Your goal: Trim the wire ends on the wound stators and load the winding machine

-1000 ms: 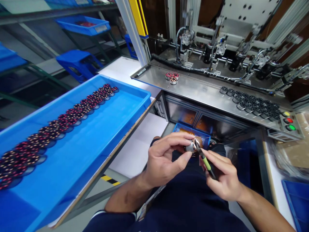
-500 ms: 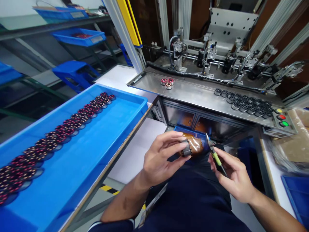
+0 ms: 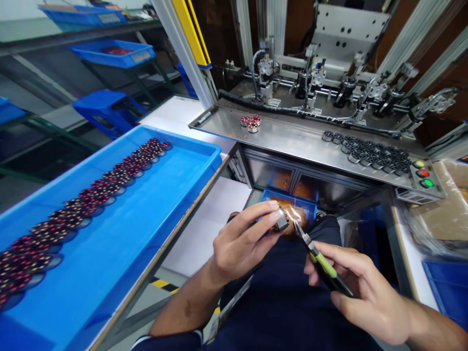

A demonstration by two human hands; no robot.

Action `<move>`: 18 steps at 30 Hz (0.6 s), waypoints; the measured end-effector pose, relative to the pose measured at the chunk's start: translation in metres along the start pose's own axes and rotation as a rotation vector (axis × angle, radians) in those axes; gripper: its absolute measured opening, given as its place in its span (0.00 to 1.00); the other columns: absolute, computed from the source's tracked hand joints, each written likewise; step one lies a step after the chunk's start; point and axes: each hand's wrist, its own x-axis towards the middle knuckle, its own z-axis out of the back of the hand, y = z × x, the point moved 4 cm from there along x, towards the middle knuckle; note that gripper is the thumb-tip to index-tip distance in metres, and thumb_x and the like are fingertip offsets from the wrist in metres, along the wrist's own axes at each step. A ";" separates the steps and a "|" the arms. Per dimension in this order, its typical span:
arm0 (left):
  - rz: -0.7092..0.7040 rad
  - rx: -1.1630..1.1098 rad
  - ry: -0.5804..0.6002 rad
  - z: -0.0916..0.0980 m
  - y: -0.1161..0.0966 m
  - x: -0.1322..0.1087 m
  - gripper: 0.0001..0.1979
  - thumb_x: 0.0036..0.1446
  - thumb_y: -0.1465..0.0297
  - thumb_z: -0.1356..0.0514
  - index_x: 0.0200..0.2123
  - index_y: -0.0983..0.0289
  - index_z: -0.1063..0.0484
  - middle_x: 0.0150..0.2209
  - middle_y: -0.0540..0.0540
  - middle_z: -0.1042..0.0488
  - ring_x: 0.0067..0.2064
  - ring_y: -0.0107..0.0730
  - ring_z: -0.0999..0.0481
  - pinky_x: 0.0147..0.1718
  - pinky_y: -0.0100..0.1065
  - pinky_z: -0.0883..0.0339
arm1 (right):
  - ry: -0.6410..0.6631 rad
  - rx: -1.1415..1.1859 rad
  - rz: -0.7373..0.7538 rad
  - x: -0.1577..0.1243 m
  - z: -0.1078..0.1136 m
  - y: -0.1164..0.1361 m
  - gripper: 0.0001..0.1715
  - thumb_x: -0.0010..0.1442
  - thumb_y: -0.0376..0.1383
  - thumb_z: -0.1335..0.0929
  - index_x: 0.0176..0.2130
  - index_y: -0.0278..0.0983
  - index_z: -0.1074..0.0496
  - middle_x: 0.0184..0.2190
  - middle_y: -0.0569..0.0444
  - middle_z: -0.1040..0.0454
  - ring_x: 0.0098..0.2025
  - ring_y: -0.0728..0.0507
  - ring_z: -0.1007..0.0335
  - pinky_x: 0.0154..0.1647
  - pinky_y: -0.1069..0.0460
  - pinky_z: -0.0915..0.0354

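Observation:
My left hand (image 3: 243,239) pinches a small round wound coil part (image 3: 282,221) with a grey metal side, held over my lap. My right hand (image 3: 360,287) grips small cutters with green and black handles (image 3: 321,265); their pointed tips touch the part's right side. Just behind the part sits a small blue bin (image 3: 288,202) with brownish copper scraps in it. To my left a big blue tray (image 3: 120,229) carries a long diagonal row of several dark red wound coil parts (image 3: 91,200).
A steel machine shelf (image 3: 300,141) ahead bears three wound parts (image 3: 250,122) and several black empty cores (image 3: 369,153), with yellow, red and green buttons (image 3: 423,173) at its right end. Fixtures stand behind it. Blue bins sit on racks at the left; plastic bags lie at the right.
The cutters, held away to the right half a second ago, have come back so their tips touch the part. My left hand turned the part and lowered it slightly.

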 end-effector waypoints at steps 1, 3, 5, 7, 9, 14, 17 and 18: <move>-0.010 -0.020 -0.008 0.000 -0.001 0.000 0.30 0.50 0.84 0.29 0.56 0.66 0.29 0.51 0.61 0.19 0.50 0.37 0.17 0.52 0.36 0.21 | 0.009 0.005 0.007 0.001 -0.001 0.000 0.52 0.53 0.18 0.37 0.68 0.56 0.41 0.48 0.53 0.25 0.46 0.46 0.23 0.53 0.48 0.27; -0.017 -0.061 -0.033 0.001 -0.001 0.001 0.34 0.48 0.85 0.29 0.59 0.66 0.31 0.49 0.61 0.18 0.49 0.38 0.17 0.51 0.37 0.20 | 0.021 0.011 0.009 0.001 -0.002 -0.002 0.52 0.53 0.18 0.37 0.68 0.56 0.42 0.49 0.52 0.26 0.47 0.46 0.23 0.55 0.46 0.28; -0.009 -0.099 -0.057 0.001 0.000 0.001 0.37 0.47 0.86 0.29 0.61 0.66 0.33 0.49 0.61 0.18 0.49 0.39 0.16 0.49 0.38 0.19 | 0.029 0.018 0.006 0.002 -0.003 -0.003 0.52 0.53 0.18 0.37 0.68 0.56 0.42 0.49 0.52 0.26 0.47 0.45 0.23 0.55 0.45 0.28; 0.005 -0.133 -0.069 0.000 0.001 0.000 0.39 0.47 0.86 0.29 0.62 0.65 0.34 0.49 0.61 0.18 0.49 0.40 0.16 0.48 0.40 0.18 | 0.031 0.025 0.001 0.003 -0.003 -0.004 0.52 0.53 0.18 0.37 0.68 0.55 0.42 0.49 0.52 0.26 0.47 0.45 0.23 0.55 0.45 0.28; 0.014 -0.158 -0.068 0.000 0.001 0.000 0.40 0.46 0.87 0.29 0.63 0.65 0.34 0.49 0.62 0.18 0.49 0.41 0.16 0.48 0.41 0.18 | 0.028 0.030 -0.008 0.004 -0.003 -0.004 0.52 0.53 0.18 0.37 0.68 0.55 0.41 0.48 0.52 0.26 0.47 0.45 0.23 0.54 0.45 0.28; 0.004 -0.168 -0.062 -0.001 0.001 0.001 0.39 0.47 0.87 0.29 0.62 0.67 0.34 0.48 0.63 0.17 0.48 0.41 0.16 0.48 0.40 0.18 | 0.007 0.055 -0.030 0.009 -0.002 -0.004 0.51 0.53 0.18 0.37 0.67 0.56 0.39 0.47 0.53 0.25 0.45 0.46 0.23 0.52 0.48 0.27; 0.007 -0.174 -0.056 -0.002 0.001 0.002 0.39 0.47 0.87 0.30 0.62 0.67 0.34 0.48 0.63 0.17 0.49 0.41 0.16 0.48 0.40 0.18 | 0.005 0.084 -0.040 0.012 -0.003 -0.004 0.51 0.53 0.17 0.37 0.67 0.55 0.38 0.46 0.53 0.25 0.43 0.48 0.24 0.49 0.50 0.26; 0.009 -0.178 -0.053 -0.003 0.001 0.002 0.39 0.47 0.87 0.30 0.62 0.67 0.34 0.48 0.63 0.17 0.49 0.41 0.16 0.48 0.40 0.18 | 0.006 0.093 -0.043 0.013 -0.003 -0.004 0.51 0.53 0.17 0.37 0.66 0.55 0.37 0.45 0.53 0.24 0.43 0.48 0.24 0.48 0.50 0.26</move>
